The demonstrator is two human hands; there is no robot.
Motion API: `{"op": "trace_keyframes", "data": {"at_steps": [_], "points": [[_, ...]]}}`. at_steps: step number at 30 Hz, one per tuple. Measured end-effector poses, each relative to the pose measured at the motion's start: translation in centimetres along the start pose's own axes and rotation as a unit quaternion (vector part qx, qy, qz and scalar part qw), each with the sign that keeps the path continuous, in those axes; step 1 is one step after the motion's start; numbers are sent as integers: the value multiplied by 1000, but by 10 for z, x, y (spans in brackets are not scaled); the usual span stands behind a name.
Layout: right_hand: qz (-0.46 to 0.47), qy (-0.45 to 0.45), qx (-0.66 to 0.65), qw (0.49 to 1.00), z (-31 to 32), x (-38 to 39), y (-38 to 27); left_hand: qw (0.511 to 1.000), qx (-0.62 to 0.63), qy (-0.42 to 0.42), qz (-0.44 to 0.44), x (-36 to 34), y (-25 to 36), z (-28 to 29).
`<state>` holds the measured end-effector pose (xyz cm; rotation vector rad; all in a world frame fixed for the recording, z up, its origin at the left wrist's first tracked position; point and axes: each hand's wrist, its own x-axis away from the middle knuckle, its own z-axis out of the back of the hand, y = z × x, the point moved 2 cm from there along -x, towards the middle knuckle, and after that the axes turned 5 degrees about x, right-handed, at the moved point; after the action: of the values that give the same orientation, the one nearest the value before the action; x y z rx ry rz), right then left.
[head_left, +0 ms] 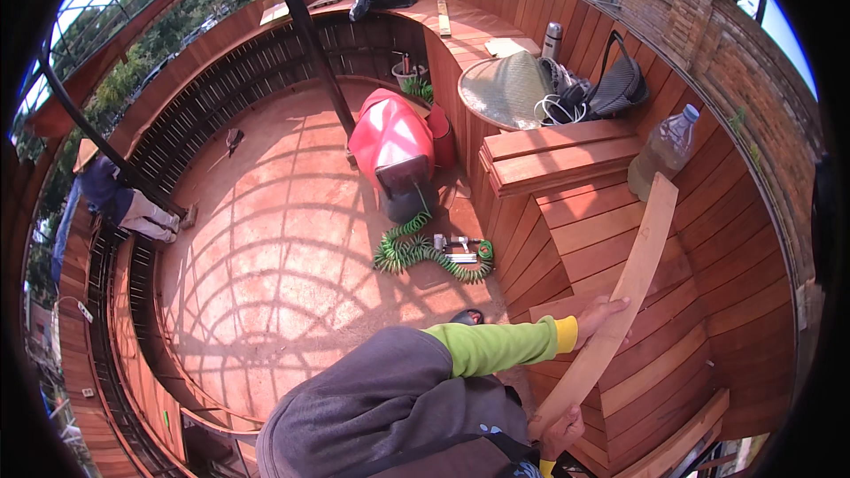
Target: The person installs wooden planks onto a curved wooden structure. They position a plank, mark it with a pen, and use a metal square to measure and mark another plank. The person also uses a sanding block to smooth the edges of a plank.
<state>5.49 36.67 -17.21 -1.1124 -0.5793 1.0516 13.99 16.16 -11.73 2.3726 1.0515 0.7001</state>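
Note:
A long, slightly curved wooden board (620,314) runs slantwise over the slatted bench on the right. My left hand (602,320), in a green sleeve with a yellow cuff, grips it around its middle. Its near end is in my right hand (562,429), whose forearm is mostly out of view. The board's far end reaches in front of a large clear plastic bottle (662,150) with a blue cap. Beneath it lie the reddish wooden slats (633,257) of the bench. Part of the fingers of both hands is hidden by the board.
Stacked planks (567,155) lie on the bench, behind them a conical hat (509,88), a dark bag (618,87) and a flask (552,40). A green coiled hose (412,252) and a red-covered object (394,133) occupy the floor. Another person (119,195) bends at far left.

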Motion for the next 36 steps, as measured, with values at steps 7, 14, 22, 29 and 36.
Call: {"op": "trace_keyframes", "data": {"at_steps": [7,14,22,29,36], "points": [[-79,32,-74,994,-10,-36,-37,936,-326,-49,-124,38,-36,1],[-108,124,-52,985,-3,-25,-38,970,-242,-34,-19,26,-56,-6],[-206,182,-17,961,21,57,2,945,-288,-86,130,23,-145,-3],[-187,246,-59,949,14,59,1,944,-271,-85,171,14,-162,1],[-223,253,-7,941,20,43,25,934,-299,-102,164,-17,-167,-11]]}}
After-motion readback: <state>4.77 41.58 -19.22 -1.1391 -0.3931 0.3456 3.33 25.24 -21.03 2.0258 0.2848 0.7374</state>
